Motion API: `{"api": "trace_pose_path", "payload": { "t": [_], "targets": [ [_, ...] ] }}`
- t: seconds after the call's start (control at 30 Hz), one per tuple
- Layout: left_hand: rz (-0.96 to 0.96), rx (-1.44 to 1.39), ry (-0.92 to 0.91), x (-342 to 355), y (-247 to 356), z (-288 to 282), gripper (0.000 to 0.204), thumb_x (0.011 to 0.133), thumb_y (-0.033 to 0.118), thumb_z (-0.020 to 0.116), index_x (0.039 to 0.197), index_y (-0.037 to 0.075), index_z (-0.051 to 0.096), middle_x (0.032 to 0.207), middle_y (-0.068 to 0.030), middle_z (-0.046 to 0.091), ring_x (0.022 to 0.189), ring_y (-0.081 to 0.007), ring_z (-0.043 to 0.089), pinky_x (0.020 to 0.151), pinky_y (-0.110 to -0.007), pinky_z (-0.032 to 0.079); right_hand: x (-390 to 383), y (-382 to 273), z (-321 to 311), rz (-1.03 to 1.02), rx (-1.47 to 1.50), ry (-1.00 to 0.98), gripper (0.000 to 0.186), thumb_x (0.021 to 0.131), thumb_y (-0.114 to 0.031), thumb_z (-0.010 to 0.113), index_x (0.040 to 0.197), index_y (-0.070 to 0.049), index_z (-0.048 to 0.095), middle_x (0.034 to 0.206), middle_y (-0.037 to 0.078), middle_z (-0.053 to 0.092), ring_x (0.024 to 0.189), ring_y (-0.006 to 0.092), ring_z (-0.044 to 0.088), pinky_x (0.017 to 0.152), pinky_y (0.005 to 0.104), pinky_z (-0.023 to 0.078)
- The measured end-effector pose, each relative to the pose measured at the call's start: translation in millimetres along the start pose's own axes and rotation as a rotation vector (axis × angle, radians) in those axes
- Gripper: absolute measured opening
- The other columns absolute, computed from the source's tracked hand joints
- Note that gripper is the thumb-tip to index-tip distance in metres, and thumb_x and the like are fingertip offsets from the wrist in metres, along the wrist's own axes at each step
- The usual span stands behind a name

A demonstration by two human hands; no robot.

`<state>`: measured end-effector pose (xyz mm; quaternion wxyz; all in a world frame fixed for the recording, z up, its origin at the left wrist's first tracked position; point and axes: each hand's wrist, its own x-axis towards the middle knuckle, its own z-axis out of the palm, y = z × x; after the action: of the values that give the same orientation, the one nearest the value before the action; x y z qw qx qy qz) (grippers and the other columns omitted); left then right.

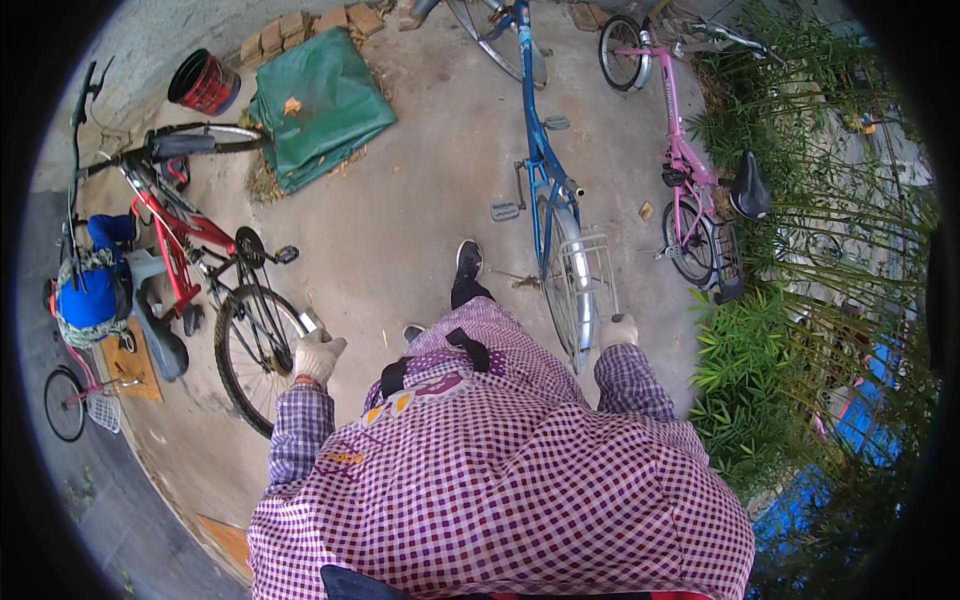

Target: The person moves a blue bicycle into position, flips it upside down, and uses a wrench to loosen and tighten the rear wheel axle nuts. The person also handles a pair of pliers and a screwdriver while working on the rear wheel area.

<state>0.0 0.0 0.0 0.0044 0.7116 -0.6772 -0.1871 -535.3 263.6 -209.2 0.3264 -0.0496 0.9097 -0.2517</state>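
Note:
My left hand (318, 357), in a pale work glove, is closed round a small pale, silvery object (309, 322) beside the rear wheel of a red bicycle (180, 260) on my left. My gloved right hand (617, 333) is curled at the rear rack (590, 270) of a blue bicycle (540, 150) standing ahead of me, right of centre; what exactly its fingers grip is hard to make out. My dark shoe (468, 262) is on the concrete between the two bicycles.
A pink folding bicycle (678, 150) stands beside bamboo (760, 350). A folded green tarp (320, 110), bricks (290, 30) and a red-black bucket (203, 80) are at the back. At left are a small pink bicycle (85, 400) and a blue camouflage-trimmed shape (90, 295), unclear whether a person.

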Motion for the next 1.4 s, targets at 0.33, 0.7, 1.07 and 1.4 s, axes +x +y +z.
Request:
{"api": "trace_pose_path", "payload": {
  "t": [0.33, 0.7, 1.07, 1.4],
  "targets": [
    [0.149, -0.234, 0.025, -49.0, 113.5, -112.7, 0.040, 0.083, 0.032, 0.081, 0.105, -0.001, 0.071, 0.090, -0.0112, 0.075, 0.088, -0.0183, 0.072, 0.080, -0.036, 0.057, -59.3, -40.5, -32.8, -0.064, 0.046, -0.127, 0.048, 0.084, -0.019, 0.062, 0.130, -0.005, 0.067, 0.127, 0.028, 0.069, 0.125, 0.0429, 0.064, 0.106, 0.0483, 0.051],
    [0.586, -0.310, 0.394, 193.2, 568.7, -286.2, 0.068, 0.087, 0.036, 0.077, 0.139, -0.002, 0.060, 0.123, -0.0206, 0.072, 0.110, -0.0264, 0.072, 0.098, -0.036, 0.055, 55.0, -164.9, -144.7, 0.471, 0.640, -0.201, 0.032, 0.092, -0.015, 0.062, 0.117, 0.005, 0.063, 0.088, 0.021, 0.068, 0.058, 0.0263, 0.066, 0.042, 0.0386, 0.051],
    [0.398, -0.057, 0.145, 372.4, 798.1, -350.3, 0.079, 0.082, 0.032, 0.076, 0.148, 0.004, 0.043, 0.106, -0.0233, 0.072, 0.091, -0.0383, 0.074, 0.083, -0.046, 0.058, 117.9, -403.1, -133.2, 0.656, 1.061, -0.235, 0.026, 0.098, -0.010, 0.057, 0.119, 0.004, 0.056, 0.084, 0.014, 0.059, 0.059, 0.0265, 0.065, 0.038, 0.0389, 0.049],
    [0.597, 0.156, 0.143, 424.4, 866.2, -380.8, 0.071, 0.079, 0.015, 0.068, 0.142, 0.002, 0.037, 0.090, -0.0268, 0.068, 0.084, -0.0473, 0.071, 0.074, -0.053, 0.056, 152.7, -477.2, -122.9, 0.620, 1.171, -0.240, 0.013, 0.100, -0.014, 0.057, 0.099, -0.001, 0.056, 0.078, 0.014, 0.060, 0.058, 0.0285, 0.066, 0.038, 0.0426, 0.049]
  ]
}}
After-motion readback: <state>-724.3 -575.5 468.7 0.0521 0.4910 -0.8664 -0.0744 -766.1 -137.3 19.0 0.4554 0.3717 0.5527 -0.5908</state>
